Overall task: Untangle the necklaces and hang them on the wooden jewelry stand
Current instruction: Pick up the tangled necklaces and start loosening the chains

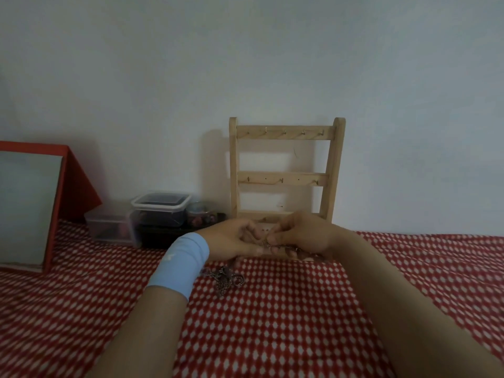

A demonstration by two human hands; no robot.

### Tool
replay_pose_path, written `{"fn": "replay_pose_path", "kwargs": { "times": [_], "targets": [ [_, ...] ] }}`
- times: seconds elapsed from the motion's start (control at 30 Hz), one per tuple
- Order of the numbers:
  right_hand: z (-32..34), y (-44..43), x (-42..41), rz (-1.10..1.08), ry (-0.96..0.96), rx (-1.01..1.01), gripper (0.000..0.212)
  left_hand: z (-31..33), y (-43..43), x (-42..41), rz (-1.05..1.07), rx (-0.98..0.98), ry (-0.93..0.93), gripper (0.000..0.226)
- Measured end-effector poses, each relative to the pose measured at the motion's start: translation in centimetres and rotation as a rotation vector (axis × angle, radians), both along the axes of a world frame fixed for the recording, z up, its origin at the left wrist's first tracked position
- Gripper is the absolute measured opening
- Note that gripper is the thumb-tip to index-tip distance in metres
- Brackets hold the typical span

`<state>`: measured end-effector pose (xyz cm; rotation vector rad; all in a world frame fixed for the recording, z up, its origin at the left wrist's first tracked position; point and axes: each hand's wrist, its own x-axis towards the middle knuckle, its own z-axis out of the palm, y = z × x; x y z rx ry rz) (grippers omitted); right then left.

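Observation:
The wooden jewelry stand [286,170] leans upright against the white wall, its two hook rails bare. Just in front of its base my left hand [231,238] and my right hand [300,236] meet, fingers curled, pinching a thin metal necklace chain [272,244] between them. A blue band wraps my left wrist. A tangled heap of chains [227,281] lies on the red-and-white patterned cloth [272,323] below my left hand. A strand seems to run from the heap up to my hands, partly hidden.
Clear plastic lidded boxes [161,211] and a small jar of beads [200,211] stand to the left of the stand by the wall. A red-framed mirror [30,208] leans at the far left.

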<state>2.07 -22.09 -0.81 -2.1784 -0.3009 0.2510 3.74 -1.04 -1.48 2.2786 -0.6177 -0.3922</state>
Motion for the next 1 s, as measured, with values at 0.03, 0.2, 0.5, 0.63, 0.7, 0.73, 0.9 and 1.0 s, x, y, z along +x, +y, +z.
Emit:
{"fn": "replay_pose_path", "kwargs": {
  "times": [0.03, 0.2, 0.5, 0.63, 0.7, 0.73, 0.9, 1.0],
  "targets": [
    [0.0, 0.1, 0.1, 0.002, -0.022, -0.011, 0.016, 0.2, 0.2, 0.0, 0.021, 0.05, -0.073, 0.019],
    [-0.6, 1.0, 0.8, 0.08, -0.071, -0.275, 0.009, 0.9, -0.1, -0.2, 0.063, 0.135, -0.203, 0.011],
    [-0.1, 0.8, -0.1, 0.032, -0.033, 0.049, 0.01, -0.2, 0.8, 0.6, 0.186, 0.127, -0.235, 0.009],
    [0.3, 0.9, -0.2, -0.001, -0.091, 0.179, 0.01, 0.8, 0.2, 0.1, 0.129, -0.041, -0.193, 0.019],
    [0.5, 0.8, -0.2, -0.022, -0.122, 0.207, 0.009, 1.3, -0.4, -0.3, 0.117, -0.177, -0.096, 0.015],
    [0.6, 0.7, -0.2, -0.027, -0.13, 0.231, 0.008, 1.4, -0.6, -0.3, 0.109, -0.194, -0.09, 0.014],
    [0.5, 0.9, -0.2, -0.041, -0.164, 0.238, 0.012, 0.8, -0.1, 0.2, 0.103, -0.186, -0.12, 0.024],
    [0.6, 1.1, -0.4, -0.043, -0.17, 0.222, 0.016, 0.8, 0.4, 0.4, 0.108, -0.154, -0.133, 0.031]
  ]
}}
